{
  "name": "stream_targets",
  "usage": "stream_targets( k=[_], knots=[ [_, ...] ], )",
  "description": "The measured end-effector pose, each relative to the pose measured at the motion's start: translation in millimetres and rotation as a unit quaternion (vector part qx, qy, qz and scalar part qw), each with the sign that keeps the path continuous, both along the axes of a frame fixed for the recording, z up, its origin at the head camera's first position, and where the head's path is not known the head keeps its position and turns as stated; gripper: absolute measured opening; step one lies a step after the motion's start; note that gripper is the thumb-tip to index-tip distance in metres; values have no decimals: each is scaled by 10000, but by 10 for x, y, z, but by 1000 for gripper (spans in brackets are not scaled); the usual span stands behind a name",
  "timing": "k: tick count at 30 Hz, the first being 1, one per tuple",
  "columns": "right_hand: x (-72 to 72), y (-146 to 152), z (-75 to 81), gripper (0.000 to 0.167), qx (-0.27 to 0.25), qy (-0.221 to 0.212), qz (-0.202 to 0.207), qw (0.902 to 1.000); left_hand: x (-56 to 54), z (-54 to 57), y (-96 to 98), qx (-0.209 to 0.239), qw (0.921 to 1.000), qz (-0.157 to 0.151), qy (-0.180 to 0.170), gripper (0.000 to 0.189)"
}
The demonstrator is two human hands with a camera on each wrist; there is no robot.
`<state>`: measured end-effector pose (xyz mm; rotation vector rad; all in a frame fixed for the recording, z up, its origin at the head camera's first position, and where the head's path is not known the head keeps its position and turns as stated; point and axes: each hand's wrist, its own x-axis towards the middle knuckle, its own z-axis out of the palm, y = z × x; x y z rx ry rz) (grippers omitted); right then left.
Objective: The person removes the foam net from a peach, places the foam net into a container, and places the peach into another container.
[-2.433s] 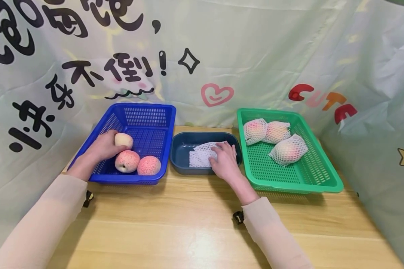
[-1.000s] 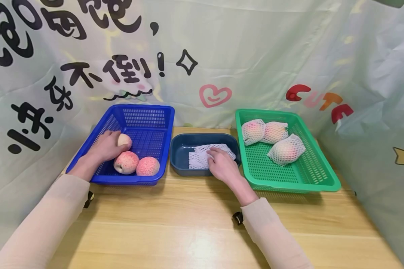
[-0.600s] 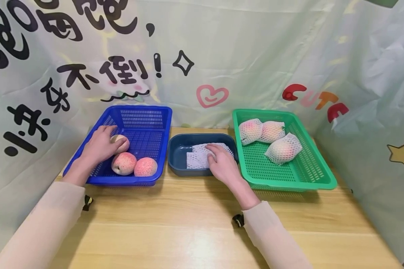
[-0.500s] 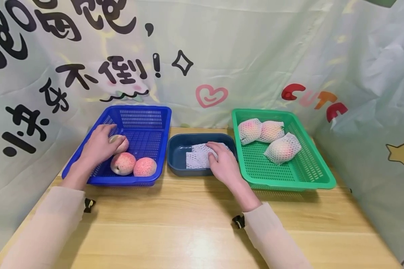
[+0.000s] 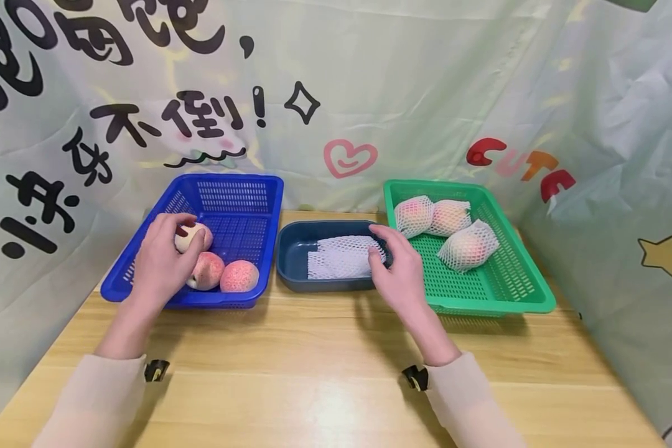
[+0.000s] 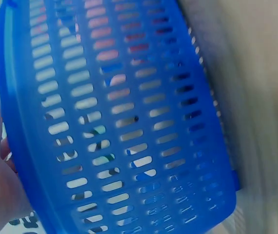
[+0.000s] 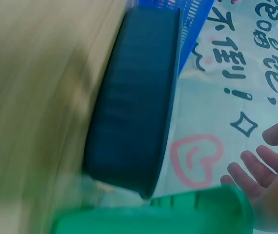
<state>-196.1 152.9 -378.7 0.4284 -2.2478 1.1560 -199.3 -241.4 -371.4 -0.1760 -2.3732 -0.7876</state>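
In the head view my left hand (image 5: 162, 258) is over the blue basket (image 5: 107, 291), thumb and fingers spread apart beside a pale pink peach (image 5: 200, 236). The hand overlaps part of a second peach (image 5: 208, 271); a third peach (image 5: 239, 276) sits to its right. My right hand (image 5: 403, 270), fingers apart and holding nothing, hovers over the right end of the dark blue tub (image 5: 297, 252). White foam net sleeves (image 5: 341, 258) lie flat in that tub. The right wrist view shows this hand (image 7: 270, 178) with loosely bent fingers.
A green basket (image 5: 470, 305) stands to the right of the tub, with several net-wrapped peaches (image 5: 469, 246) inside. Behind everything hangs a printed cloth (image 5: 442, 93). The wooden table (image 5: 313, 373) stretches in front of the containers.
My right hand has lifted off the net sleeves and moved right and up. My left hand has drawn back from the pale peach, which stays in the blue basket.
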Motion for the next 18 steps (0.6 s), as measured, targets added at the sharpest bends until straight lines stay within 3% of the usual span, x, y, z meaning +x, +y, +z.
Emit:
stream_targets(
  k=[4, 8, 14, 18],
  knots=[
    [13, 156, 31, 37, 29, 81, -98, 9999, 125, -44, 66, -364, 9983, -237, 398, 22],
    [11, 340, 30, 39, 144, 72, -244, 9996, 227, -111, 113, -800, 9942, -485, 535, 20],
    [-6, 656, 17, 40, 568, -302, -441, 9970, 382, -153, 150, -1341, 9891, -609, -12, 14],
    [-33, 870, 66, 46, 1068, -817, -401, 9901, 482, -142, 132, -1786, 9803, -700, -473, 17]
  ],
)
